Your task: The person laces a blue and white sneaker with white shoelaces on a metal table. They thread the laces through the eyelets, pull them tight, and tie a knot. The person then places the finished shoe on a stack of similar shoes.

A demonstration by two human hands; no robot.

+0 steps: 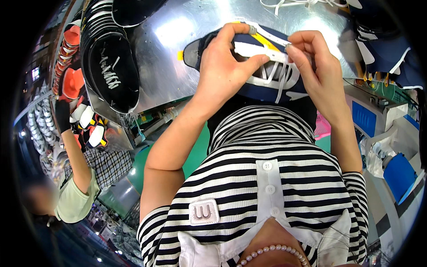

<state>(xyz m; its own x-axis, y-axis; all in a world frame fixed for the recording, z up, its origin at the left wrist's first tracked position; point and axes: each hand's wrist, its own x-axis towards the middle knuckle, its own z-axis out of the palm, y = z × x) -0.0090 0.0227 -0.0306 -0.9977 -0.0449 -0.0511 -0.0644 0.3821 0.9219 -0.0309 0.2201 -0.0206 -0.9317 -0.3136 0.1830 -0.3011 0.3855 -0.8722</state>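
Observation:
A navy shoe upper [249,91] with white eyelet strips and yellow edging lies at the near edge of the metal table. My left hand [224,66] is closed on it, with the index finger over the far strip and the thumb on the near one. A grey band wraps that index fingertip. White shoelace [281,82] crosses the opening, and a loose length hangs over the near side. At the upper's right end, my right hand [318,62] pinches thumb and forefinger together on what looks like the shoelace; the fingertips partly hide it.
On the metal table [164,66], a row of black shoe uppers [113,73] stands at left. Loose white laces [307,3] lie at the far edge. More navy uppers [382,53] are piled at right. A co-worker [73,191] reaches toward orange shoe parts [72,83] at far left.

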